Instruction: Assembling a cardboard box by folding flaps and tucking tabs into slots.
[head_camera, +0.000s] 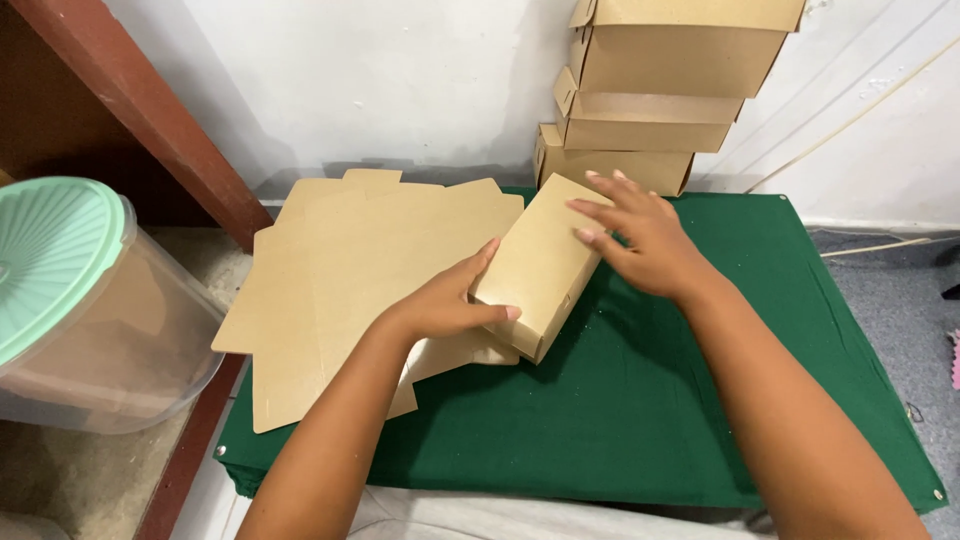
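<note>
A folded brown cardboard box (538, 262) lies on the green cloth-covered counter (640, 400), its near left end resting over the edge of a stack of flat, unfolded cardboard blanks (340, 290) spread to the left. The left hand (450, 300) is clamped on the box's near end, thumb over the top face and fingers curled round the side. The right hand (640, 235) lies flat with fingers spread apart, pressing on the far right edge of the lid and gripping nothing.

The box looks light and probably empty, made of thin board: stiff along its folded edges but likely to dent or bow in the middle of its broad faces. The matte surface should give dry fingers a fair hold. It is best taken at the ends or along the long edges, where the folds give strength, rather than squeezed across the lid.

Behind, against the white wall, three finished boxes (650, 100) stand stacked. At the left, off the counter, sits a clear plastic tub with a pale green lid (50, 260)
</note>
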